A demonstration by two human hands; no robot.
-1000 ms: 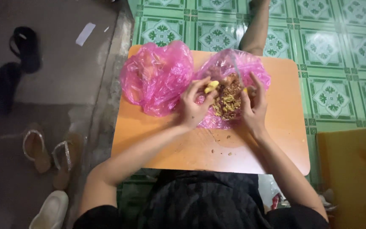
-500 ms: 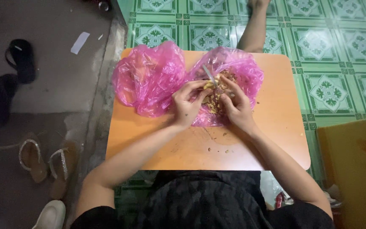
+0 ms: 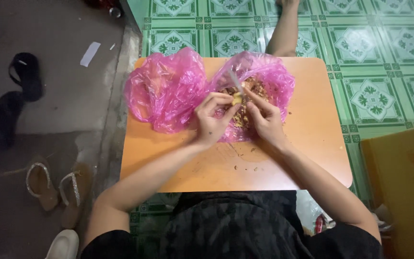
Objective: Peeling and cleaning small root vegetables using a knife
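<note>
On my desk [image 3: 307,158] I count two pink plastic bags: one on the left [image 3: 166,91], one on the right [image 3: 269,76]. My two hands, left [image 3: 212,120] and right [image 3: 264,120], share one small yellow piece [image 3: 236,100]. On the floor left: two black sandals [image 3: 25,74], two tan sandals [image 3: 41,184], one white shoe [image 3: 63,244].

Bare left hand [image 3: 210,123] and bare right hand [image 3: 264,122], no rings, gloves or watch visible. Both forearms uncovered up past the elbows. Short black sleeves ending at the upper arms. Dark black garment with a faint ribbed or pleated texture across the torso and lap.
</note>
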